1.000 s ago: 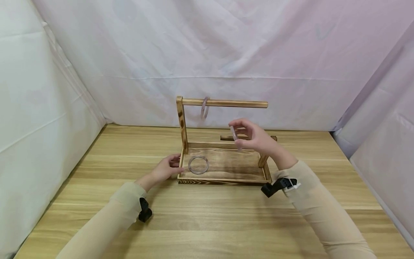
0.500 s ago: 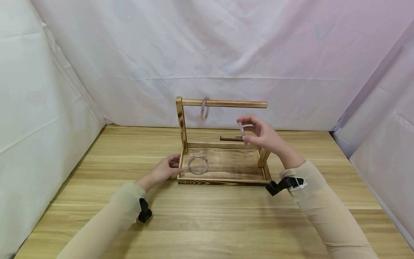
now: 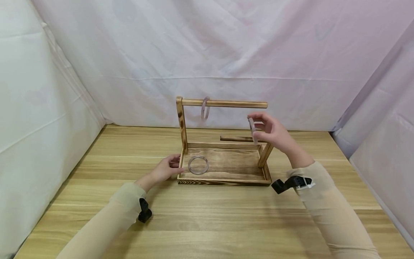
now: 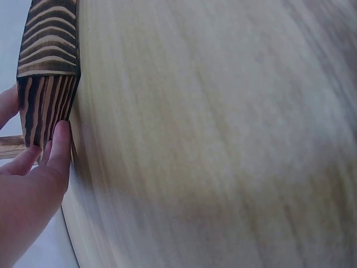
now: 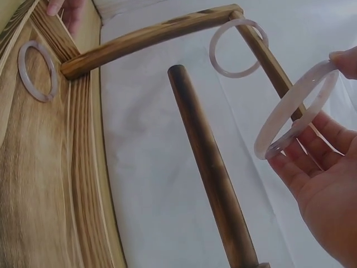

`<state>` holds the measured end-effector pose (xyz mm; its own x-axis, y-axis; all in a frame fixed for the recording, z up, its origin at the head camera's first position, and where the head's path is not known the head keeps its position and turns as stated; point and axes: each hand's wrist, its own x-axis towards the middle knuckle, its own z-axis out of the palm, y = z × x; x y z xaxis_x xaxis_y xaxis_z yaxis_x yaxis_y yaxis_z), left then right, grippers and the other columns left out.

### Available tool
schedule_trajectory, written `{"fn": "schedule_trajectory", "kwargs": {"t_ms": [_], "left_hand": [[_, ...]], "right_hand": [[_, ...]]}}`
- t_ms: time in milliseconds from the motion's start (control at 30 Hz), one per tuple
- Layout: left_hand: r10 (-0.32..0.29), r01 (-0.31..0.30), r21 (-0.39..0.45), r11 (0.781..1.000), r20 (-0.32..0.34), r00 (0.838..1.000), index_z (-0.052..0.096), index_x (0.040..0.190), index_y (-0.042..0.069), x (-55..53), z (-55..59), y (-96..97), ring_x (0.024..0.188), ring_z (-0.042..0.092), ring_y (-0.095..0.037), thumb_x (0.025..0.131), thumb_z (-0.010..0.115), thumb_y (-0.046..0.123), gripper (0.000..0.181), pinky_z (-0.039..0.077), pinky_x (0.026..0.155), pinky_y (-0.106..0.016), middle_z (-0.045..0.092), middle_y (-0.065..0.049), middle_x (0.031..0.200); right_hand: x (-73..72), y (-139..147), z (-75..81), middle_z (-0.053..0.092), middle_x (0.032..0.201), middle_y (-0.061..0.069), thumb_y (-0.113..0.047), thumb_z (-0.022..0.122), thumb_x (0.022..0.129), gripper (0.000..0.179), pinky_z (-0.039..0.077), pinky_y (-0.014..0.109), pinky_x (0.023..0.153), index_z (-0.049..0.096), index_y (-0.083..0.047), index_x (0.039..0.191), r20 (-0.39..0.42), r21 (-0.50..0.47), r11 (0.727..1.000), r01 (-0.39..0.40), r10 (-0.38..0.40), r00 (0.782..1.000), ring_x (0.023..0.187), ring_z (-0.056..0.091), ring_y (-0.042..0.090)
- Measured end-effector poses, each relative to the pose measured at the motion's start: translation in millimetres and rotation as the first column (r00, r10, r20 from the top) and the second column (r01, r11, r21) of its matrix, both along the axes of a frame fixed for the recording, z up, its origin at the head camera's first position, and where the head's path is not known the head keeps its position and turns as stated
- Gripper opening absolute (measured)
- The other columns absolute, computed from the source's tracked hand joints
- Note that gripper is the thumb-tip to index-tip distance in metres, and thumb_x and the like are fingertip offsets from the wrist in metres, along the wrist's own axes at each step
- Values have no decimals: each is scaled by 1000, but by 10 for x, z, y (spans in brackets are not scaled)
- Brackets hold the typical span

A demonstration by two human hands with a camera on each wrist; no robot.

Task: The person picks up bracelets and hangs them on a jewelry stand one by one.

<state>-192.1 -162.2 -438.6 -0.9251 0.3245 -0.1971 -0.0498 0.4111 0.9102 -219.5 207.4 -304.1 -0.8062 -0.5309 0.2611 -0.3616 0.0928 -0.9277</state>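
Observation:
My right hand (image 3: 275,133) pinches a pale pinkish bangle (image 3: 252,127) between thumb and fingers, holding it nearly upright. In the head view it appears below the free end of the upper bar (image 3: 236,104) and in front of the lower bar (image 3: 234,138). The right wrist view shows the bangle overlapping the upper bar, apparently not around it. My left hand (image 3: 163,169) grips the left end of the wooden stand's tray base (image 3: 226,182), thumb over the wall. A second bangle (image 5: 213,51) hangs on the upper bar. A third bangle (image 3: 198,173) lies flat at the tray's left.
A tall post (image 3: 182,124) at the left carries the upper bar, whose right end is free. The shorter right post (image 3: 264,156) bears the lower bar, with its free end to the left. A white cloth (image 3: 207,43) hangs behind the wooden table (image 3: 200,219).
My right hand has moved right with its bangle, toward the free end of the upper bar. The left hand, the stand and the other two bangles have stayed put.

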Motion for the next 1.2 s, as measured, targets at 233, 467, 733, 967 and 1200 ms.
{"fn": "schedule_trajectory", "kwargs": {"t_ms": [233,467,733,967,1200], "left_hand": [[-2,2,-4,1000,3,1000,28,143,-6,-1,0,-1,121,48,-39,89,62,9,65,48,96,-42,45,-27,134],[1,-1,-5,1000,7,1000,28,142,-7,1,9,0,121,48,-40,89,62,9,65,47,97,-43,45,-27,134],[0,0,-5,1000,16,1000,27,143,-7,16,23,12,122,47,-40,89,62,8,66,46,98,-44,44,-27,135],[-2,2,1,1000,15,1000,27,143,-7,13,18,18,122,47,-40,89,62,8,65,47,97,-43,44,-27,135],[3,-3,4,1000,19,1000,27,143,-7,3,6,20,122,48,-39,89,62,8,66,47,97,-43,44,-27,134]], "right_hand": [[-17,114,-13,49,118,0,3,51,91,40,54,22,69,45,-6,130,1,-51,999,8,-8,1000,101,56,9],[-13,199,8,50,117,-1,2,50,92,38,52,20,67,46,-7,129,-7,-35,997,74,-74,997,97,58,8],[-38,276,-20,51,116,-2,3,50,91,38,51,16,74,45,-3,129,-20,-44,992,116,-117,993,101,57,6],[-88,308,-42,50,117,-3,4,50,91,37,49,13,80,45,-2,127,-27,-46,992,121,-123,992,102,55,5],[-132,341,-46,52,110,-2,6,51,90,34,51,13,75,48,-4,123,-8,-88,985,150,-152,988,97,53,8]]}}
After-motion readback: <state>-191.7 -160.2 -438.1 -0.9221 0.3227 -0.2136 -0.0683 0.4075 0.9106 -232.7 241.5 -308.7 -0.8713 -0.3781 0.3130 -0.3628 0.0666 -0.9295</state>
